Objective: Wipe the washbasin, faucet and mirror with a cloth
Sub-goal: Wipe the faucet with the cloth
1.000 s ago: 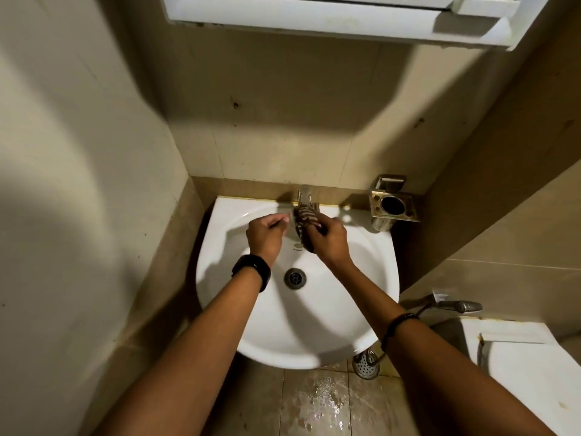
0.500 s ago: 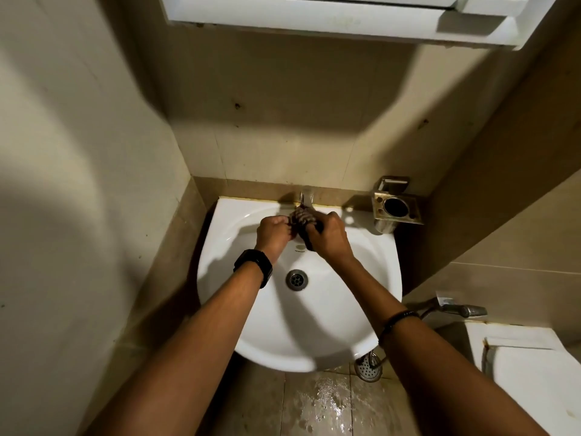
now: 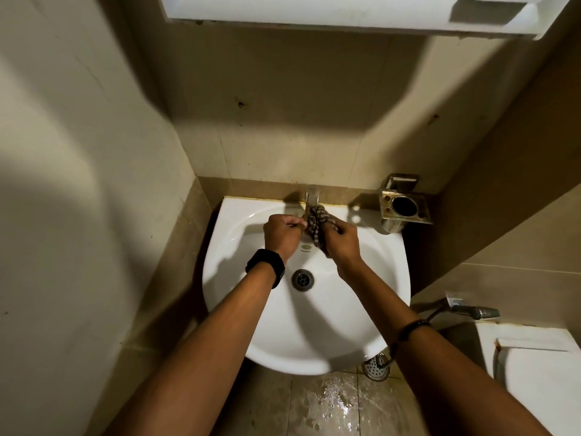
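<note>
Beige tiled walls (image 3: 94,184) close in on 3 sides of me. The white washbasin (image 3: 314,325) sits against the back wall, and both my forearms reach out over its bowl. At the top edge hangs the underside of a white frame (image 3: 314,11). A white tank (image 3: 534,372) shows at the lower right, and below the basin the floor (image 3: 330,401) is wet. A metal holder (image 3: 405,207) is fixed to the wall just right of the basin's back rim, and a spray head (image 3: 474,311) hangs lower on that wall.

My right hand (image 3: 342,242) is curled round the striped cloth (image 3: 317,223), which is bunched up and pressed against the faucet (image 3: 312,196) at the middle of the back rim. My left hand (image 3: 281,236) is closed into a loose fist just left of the cloth, fingertips at the spout; I cannot tell whether it grips anything. The 2 hands are near each other but not touching. The drain (image 3: 302,279) lies in the bowl between my wrists. A black watch (image 3: 267,267) is on my left wrist.
</note>
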